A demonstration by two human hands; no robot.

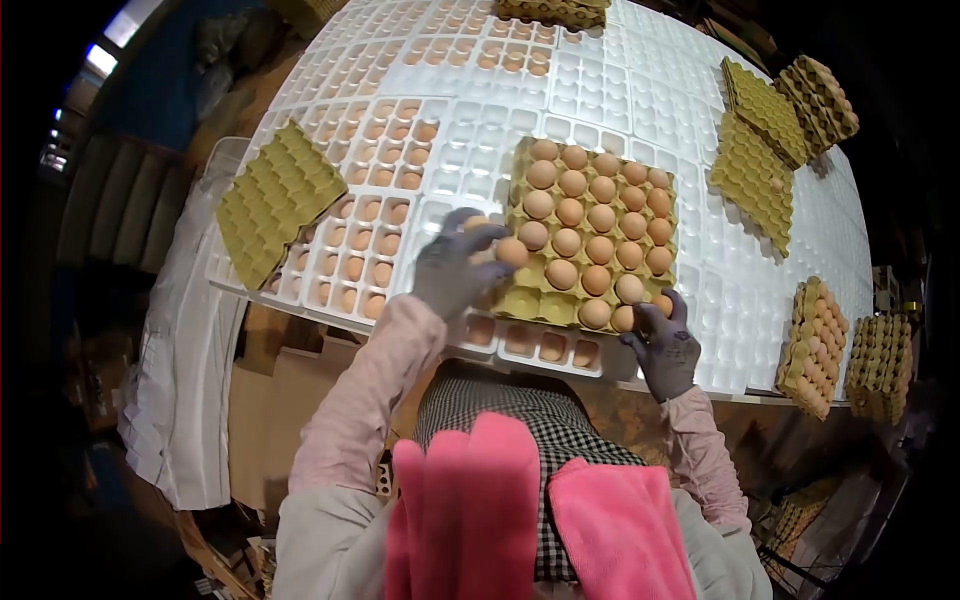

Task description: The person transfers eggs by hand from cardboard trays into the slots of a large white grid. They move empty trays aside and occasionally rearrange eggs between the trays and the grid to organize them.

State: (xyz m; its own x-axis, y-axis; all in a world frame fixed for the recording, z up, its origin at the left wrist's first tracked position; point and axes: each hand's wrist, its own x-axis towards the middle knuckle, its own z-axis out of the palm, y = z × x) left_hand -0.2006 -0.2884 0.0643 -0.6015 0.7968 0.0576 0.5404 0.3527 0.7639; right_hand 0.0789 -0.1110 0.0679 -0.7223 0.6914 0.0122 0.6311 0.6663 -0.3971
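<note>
Brown eggs fill most of a yellowish pulp egg tray (528, 303), which rests on white plastic egg trays; its near-left cups are bare. My left hand (455, 268), in a grey glove, is closed around an egg (511, 252) between thumb and fingers at the tray's left edge. A second egg (476, 223) shows behind those fingers. At the near-right corner, my gloved right hand (668, 350) curls its fingers round an egg (661, 304), with another egg (622, 319) by its thumb. Part of the right hand's grip is hidden.
White plastic trays (490, 125) cover the table, those on the left holding eggs. An upturned pulp tray (280, 205) lies at left. More pulp trays (755, 170) lie far right, and a stack with eggs (812, 345) stands near right. Plastic sheeting (195, 400) hangs beside the table.
</note>
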